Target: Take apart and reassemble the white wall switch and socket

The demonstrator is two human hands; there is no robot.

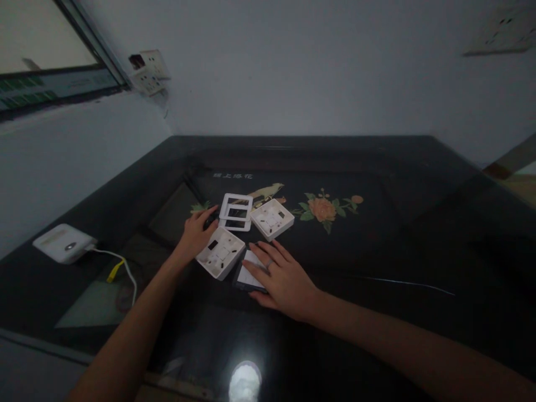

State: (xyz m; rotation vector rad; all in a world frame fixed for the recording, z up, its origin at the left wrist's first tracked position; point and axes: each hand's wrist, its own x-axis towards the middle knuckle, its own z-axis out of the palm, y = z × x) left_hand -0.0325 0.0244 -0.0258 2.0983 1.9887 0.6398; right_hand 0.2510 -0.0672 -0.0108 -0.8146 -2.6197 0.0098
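Note:
Small dark objects (211, 219) sit under the curled fingers of my left hand (197, 231); their kind is hard to make out. Across a square piece with a white face and dark grey sides (246, 273), probably a switch or socket panel, lies my right hand (285, 279), thumb at its near edge and fingers over its top. One white square wall-mounting box (220, 254) lies open side up between my hands. A second such box (272, 219) is just beyond. White rectangular frames (235, 209) overlap beside my left fingertips.
All this rests on a glossy black tabletop (355, 324) with a painted flower (322, 210). At the left is a white device (65, 243) with a white cable (129, 273) and yellow tag (114, 271). Wall sockets (151, 70) are at the back left. A thin wire-like line (410, 283) runs right.

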